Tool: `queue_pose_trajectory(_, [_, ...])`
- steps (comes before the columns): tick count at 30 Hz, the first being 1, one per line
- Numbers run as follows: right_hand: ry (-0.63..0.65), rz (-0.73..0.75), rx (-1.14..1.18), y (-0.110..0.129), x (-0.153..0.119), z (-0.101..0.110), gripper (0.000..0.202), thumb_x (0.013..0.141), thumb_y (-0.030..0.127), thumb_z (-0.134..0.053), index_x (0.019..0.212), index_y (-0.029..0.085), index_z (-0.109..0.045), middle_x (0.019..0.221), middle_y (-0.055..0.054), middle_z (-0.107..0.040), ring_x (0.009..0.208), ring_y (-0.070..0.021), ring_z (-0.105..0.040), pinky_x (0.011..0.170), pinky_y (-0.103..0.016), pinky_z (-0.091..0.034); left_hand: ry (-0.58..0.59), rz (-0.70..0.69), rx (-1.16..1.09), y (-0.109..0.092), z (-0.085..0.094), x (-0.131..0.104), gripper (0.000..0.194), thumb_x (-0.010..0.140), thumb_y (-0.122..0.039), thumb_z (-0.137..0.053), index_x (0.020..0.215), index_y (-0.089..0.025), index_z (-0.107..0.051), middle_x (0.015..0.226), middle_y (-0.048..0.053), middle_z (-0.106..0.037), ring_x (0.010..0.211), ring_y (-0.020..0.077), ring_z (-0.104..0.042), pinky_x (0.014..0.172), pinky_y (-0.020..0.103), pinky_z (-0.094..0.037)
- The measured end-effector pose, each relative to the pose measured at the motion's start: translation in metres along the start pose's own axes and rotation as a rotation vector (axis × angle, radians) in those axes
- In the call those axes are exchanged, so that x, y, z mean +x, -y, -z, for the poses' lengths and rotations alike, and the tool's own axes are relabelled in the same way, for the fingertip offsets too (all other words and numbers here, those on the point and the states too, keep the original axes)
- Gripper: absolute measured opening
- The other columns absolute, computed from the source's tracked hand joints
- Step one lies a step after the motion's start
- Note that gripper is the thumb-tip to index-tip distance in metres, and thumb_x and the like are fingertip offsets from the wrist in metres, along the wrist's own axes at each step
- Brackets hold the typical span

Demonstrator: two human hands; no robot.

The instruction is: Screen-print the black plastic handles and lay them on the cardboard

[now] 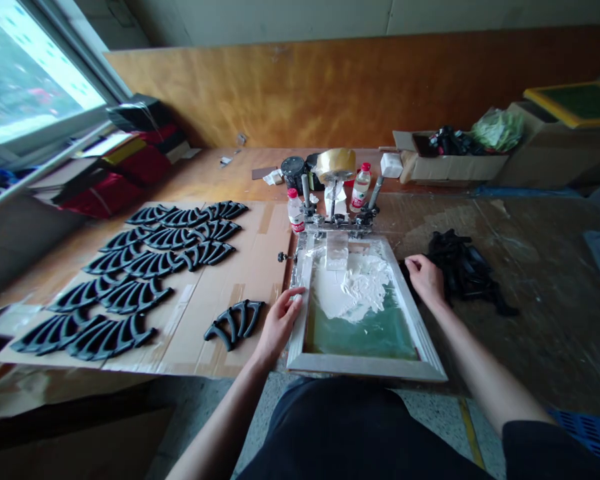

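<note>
1. Screen frame (365,367) is sitting right in front of the person, at the table's near edge, its far end reaching under a metal clamp rig (341,227).
2. I'm reading this as a steadying or positioning step, since neither hand is working the white paste (333,293). Next move is probably calling for a sure hold on the rim and fingers staying out of the goop.
3. Looks-wise, it's showing a dull silvery border and green mesh (360,339), with paste spreading messily over the far half and a pale plate (337,252) standing there.
4. Left hand (281,317) is touching the left rim, fingers bending; can't tell if it's gripping. Right hand (427,279) is curling just off the right rim; can't tell if it's pinching anything.
5. Black curved pieces (167,237) are lying in rows on cardboard (263,267) to the left; a black pile (460,267) is sitting beside the right hand.
</note>
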State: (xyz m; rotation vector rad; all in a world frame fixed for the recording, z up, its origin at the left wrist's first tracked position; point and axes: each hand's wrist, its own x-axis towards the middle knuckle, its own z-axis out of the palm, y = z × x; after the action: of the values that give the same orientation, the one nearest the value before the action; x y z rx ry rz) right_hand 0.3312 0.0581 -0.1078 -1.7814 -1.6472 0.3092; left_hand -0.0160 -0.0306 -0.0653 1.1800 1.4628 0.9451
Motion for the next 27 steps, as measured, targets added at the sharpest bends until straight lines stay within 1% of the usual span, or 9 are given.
queue_pose_trajectory(3, [-0.032,0.230,0.015,0.036,0.017,-0.009,0.038,0.086,0.036,-0.058,0.120,0.017,-0.060,0.124,-0.015,-0.057,0.111,-0.0284,-0.056,0.093,-0.046,-0.047,-0.004,0.070,0.072,0.039,-0.009,0.005,0.060,0.082,-0.052,-0.057,0.136,-0.026,-0.049,0.073,-0.003,-0.059,0.060,0.0116,-0.052,0.056,0.021,-0.039])
queue_pose_trajectory(5, [0.050,0.431,-0.035,0.073,0.022,-0.027,0.056,0.079,0.033,-0.068,0.131,0.017,-0.052,0.138,-0.015,-0.046,0.125,-0.0311,-0.045,0.101,-0.046,-0.041,-0.019,0.074,0.134,0.055,-0.015,0.012,0.062,0.082,-0.051,-0.056,0.138,-0.026,-0.047,0.068,-0.004,-0.055,0.056,0.0111,-0.049,0.054,0.021,-0.036])
queue_pose_trajectory(7, [0.189,0.515,-0.131,0.104,0.022,-0.045,0.055,0.077,0.028,-0.072,0.127,0.016,-0.053,0.131,-0.015,-0.053,0.121,-0.0314,-0.047,0.099,-0.044,-0.040,-0.034,0.071,0.191,0.066,-0.018,0.018,0.061,0.082,-0.051,-0.055,0.136,-0.024,-0.048,0.066,-0.005,-0.053,0.056,0.0119,-0.049,0.055,0.022,-0.036])
queue_pose_trajectory(9, [0.330,0.518,-0.212,0.121,0.017,-0.058,0.036,0.078,0.025,-0.071,0.111,0.017,-0.060,0.110,-0.012,-0.063,0.106,-0.0282,-0.055,0.089,-0.039,-0.044,-0.037,0.070,0.250,0.072,-0.019,0.022,0.058,0.084,-0.051,-0.052,0.134,-0.023,-0.051,0.067,-0.004,-0.054,0.060,0.0133,-0.052,0.057,0.023,-0.037])
queue_pose_trajectory(13, [0.470,0.651,-0.288,0.112,-0.010,-0.060,0.003,0.084,0.016,-0.059,0.086,0.018,-0.061,0.087,-0.006,-0.065,0.087,-0.0219,-0.058,0.073,-0.030,-0.042,-0.041,0.094,0.338,0.078,-0.020,0.025,0.053,0.087,-0.050,-0.046,0.132,-0.023,-0.052,0.074,-0.001,-0.060,0.068,0.0150,-0.058,0.060,0.024,-0.040])
queue_pose_trajectory(18, [0.576,1.038,-0.188,0.085,-0.041,-0.033,0.016,0.082,0.005,-0.051,0.082,0.018,-0.060,0.082,-0.005,-0.063,0.081,-0.0187,-0.054,0.070,-0.028,-0.038,-0.037,0.120,0.347,0.081,-0.020,0.025,0.052,0.088,-0.050,-0.045,0.132,-0.023,-0.051,0.078,0.000,-0.062,0.071,0.0153,-0.059,0.062,0.024,-0.041])
queue_pose_trajectory(21, [0.644,1.048,-0.119,0.085,-0.038,-0.027,0.014,0.078,0.006,-0.055,0.076,0.020,-0.059,0.075,-0.002,-0.061,0.076,-0.0170,-0.054,0.066,-0.027,-0.036,-0.031,0.120,0.334,0.080,-0.019,0.025,0.053,0.087,-0.050,-0.046,0.131,-0.022,-0.051,0.076,0.000,-0.062,0.070,0.0152,-0.059,0.061,0.024,-0.040])
queue_pose_trajectory(24, [0.516,0.921,-0.131,0.088,-0.039,-0.036,0.013,0.079,0.007,-0.056,0.080,0.019,-0.062,0.077,-0.002,-0.063,0.079,-0.0181,-0.054,0.067,-0.027,-0.037,-0.016,0.124,0.317,0.076,-0.016,0.025,0.055,0.086,-0.053,-0.047,0.132,-0.022,-0.051,0.077,0.000,-0.061,0.068,0.0149,-0.058,0.059,0.024,-0.040])
queue_pose_trajectory(27, [0.385,0.953,-0.156,0.081,-0.056,-0.045,0.020,0.082,0.006,-0.050,0.092,0.016,-0.065,0.090,-0.007,-0.067,0.085,-0.0203,-0.056,0.071,-0.030,-0.040,0.000,0.127,0.293,0.073,-0.015,0.023,0.057,0.085,-0.054,-0.048,0.133,-0.024,-0.050,0.075,-0.001,-0.060,0.063,0.0137,-0.055,0.057,0.023,-0.040])
